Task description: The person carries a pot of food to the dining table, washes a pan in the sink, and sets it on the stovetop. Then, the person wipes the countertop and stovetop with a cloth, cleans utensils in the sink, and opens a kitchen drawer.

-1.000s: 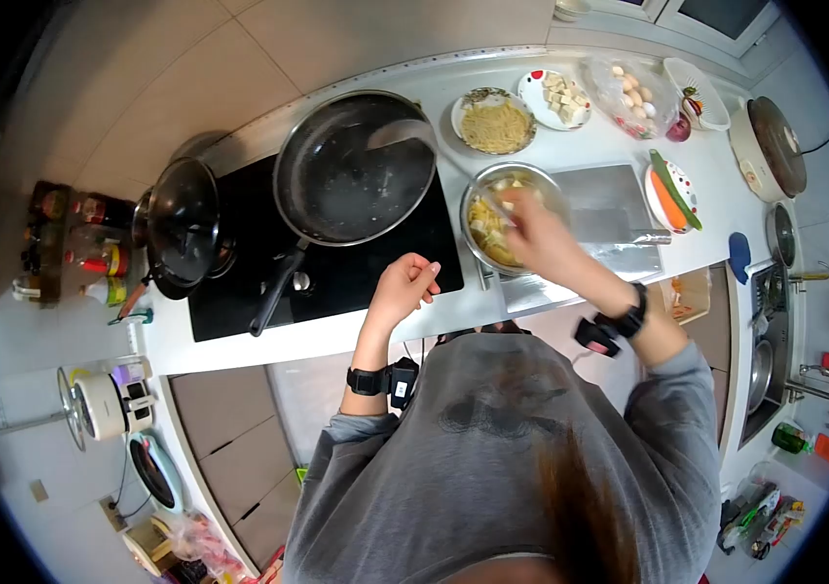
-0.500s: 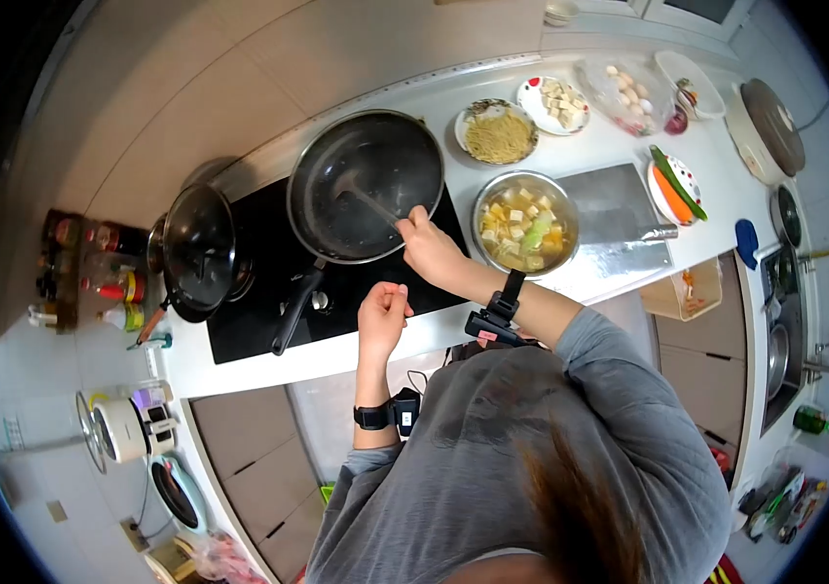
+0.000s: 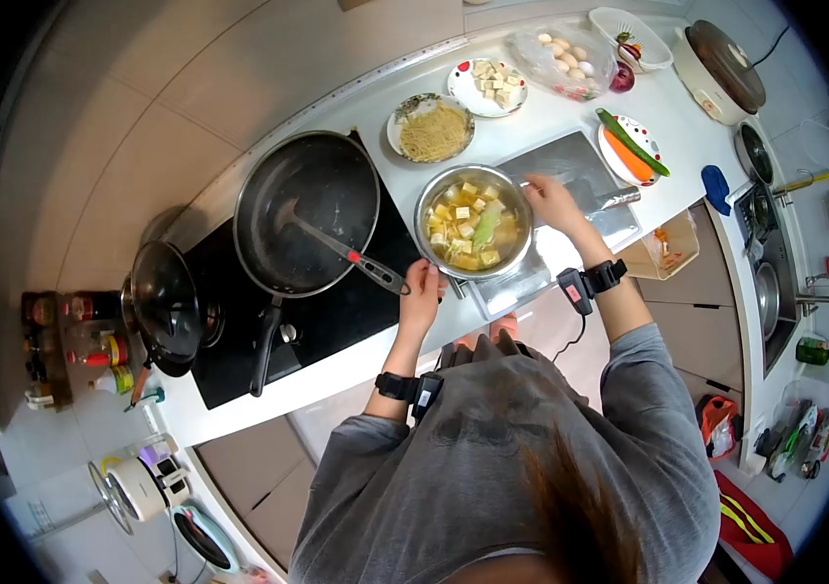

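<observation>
I'd hold this steel bowl [image 3: 446, 179] level imo, right hand [image 3: 551, 201] clamped on it, can't tell if left hand [image 3: 421, 292] grips

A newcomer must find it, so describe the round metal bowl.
Start at the black cooktop on the white counter. Just right of it in the picture, below the plate of thin strands, is the round metal bowl. Unlike the dark frying pan to its left, with a spatula resting in it, the bowl holds liquid, pale cubes and a light green piece.
</observation>
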Available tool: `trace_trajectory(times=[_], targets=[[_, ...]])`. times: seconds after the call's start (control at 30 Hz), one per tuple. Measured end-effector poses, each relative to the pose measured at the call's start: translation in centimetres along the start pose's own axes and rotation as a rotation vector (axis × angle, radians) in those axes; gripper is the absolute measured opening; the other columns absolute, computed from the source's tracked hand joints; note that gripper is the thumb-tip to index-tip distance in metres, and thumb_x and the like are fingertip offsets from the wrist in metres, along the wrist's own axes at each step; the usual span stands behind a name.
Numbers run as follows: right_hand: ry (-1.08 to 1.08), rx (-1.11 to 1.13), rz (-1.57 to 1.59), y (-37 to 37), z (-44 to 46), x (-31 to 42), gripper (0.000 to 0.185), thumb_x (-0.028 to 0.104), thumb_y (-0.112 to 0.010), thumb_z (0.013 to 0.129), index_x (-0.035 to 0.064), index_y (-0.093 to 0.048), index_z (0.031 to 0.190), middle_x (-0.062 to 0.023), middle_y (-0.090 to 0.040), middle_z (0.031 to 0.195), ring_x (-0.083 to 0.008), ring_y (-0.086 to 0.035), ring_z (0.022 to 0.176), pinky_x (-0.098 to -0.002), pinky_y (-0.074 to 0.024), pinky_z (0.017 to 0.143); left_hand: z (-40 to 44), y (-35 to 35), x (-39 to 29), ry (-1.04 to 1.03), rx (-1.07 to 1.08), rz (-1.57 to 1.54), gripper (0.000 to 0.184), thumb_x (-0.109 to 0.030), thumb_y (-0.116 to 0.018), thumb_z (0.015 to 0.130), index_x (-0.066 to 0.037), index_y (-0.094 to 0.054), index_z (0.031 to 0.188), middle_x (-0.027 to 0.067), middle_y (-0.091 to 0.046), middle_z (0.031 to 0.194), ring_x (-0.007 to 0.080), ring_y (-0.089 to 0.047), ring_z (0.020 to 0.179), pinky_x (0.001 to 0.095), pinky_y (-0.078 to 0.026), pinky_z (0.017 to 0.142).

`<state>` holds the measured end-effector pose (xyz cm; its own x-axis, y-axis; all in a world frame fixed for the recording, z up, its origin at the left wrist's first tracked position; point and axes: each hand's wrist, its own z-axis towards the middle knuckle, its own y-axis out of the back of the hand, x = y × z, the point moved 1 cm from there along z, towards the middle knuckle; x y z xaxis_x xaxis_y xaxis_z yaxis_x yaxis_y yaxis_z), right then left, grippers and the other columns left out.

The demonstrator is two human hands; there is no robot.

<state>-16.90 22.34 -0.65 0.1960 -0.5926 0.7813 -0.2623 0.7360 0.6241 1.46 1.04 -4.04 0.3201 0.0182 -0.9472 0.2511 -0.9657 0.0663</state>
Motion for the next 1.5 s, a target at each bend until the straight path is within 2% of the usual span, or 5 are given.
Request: trace_trajectory(times=[0.17,0.5,0.9,1.07,1.5], targets=[[-0.108,0.117,0.272,-1.0,-0.8,-0.4,0.031,0.015,-0.05,0.081,-0.0014,-0.054,0.107,-0.0149,-0.061,0.083,-0.0184,-0.058,0.072,-0.0286,-0.0455,0.066,1.1,-0.5,-0.1,-0.116,-0.154,-0.057,0.017,-0.011,-0.045,0.088,0.001,-0.043,0.099,0.0027,-0.05,0.074,0.0073,-0.048,0.063,0.0209,-0.041,0.057],[-0.359,-0.119,0.425,3.6,-14.5,-0.1,0.03,0.009,-0.049,0.085,-0.002,-0.05,0.113,-0.0005,-0.057,0.081,-0.0052,-0.048,0.066,-0.0206,-0.0421,0.06,-3.0,-2.8,-4.3,-0.122,0.144,-0.025,0.012,-0.006,-0.044,0.088,0.001,-0.042,0.098,0.0011,-0.047,0.077,0.0052,-0.043,0.067,0.019,-0.036,0.059],[-0.618,-0.863,0.622,5.5,-43.9,0.5,0.034,0.008,-0.05,0.084,-0.0053,-0.047,0.115,-0.0047,-0.06,0.077,-0.0079,-0.054,0.062,-0.0226,-0.0466,0.057,-12.1,-15.9,-5.0,-0.177,0.961,0.209,0.023,-0.006,-0.047,0.086,0.004,-0.044,0.107,0.003,-0.052,0.083,0.0057,-0.048,0.073,0.018,-0.041,0.065],[-0.647,-1.145,0.598,5.3,-58.8,3.0,0.035,0.007,-0.049,0.085,-0.0055,-0.044,0.117,-0.0067,-0.059,0.091,-0.0084,-0.055,0.07,-0.0223,-0.0472,0.062,-22.1,-22.5,-1.4,-0.269,1.235,0.303,0.023,-0.009,-0.048,0.086,0.001,-0.046,0.106,-0.0006,-0.05,0.073,0.0046,-0.044,0.064,0.0183,-0.037,0.057],[-0.716,-1.982,0.564,-4.5,-88.0,6.9,0.036,0.002,-0.04,0.084,-0.0009,-0.044,0.119,-0.0072,-0.059,0.092,-0.011,-0.057,0.073,-0.0242,-0.0493,0.063,-51.7,-37.4,9.5,-0.276,2.051,0.489,0.025,-0.01,-0.047,0.086,0.004,-0.044,0.106,0.0021,-0.054,0.074,0.0064,-0.047,0.064,0.0203,-0.039,0.056]])
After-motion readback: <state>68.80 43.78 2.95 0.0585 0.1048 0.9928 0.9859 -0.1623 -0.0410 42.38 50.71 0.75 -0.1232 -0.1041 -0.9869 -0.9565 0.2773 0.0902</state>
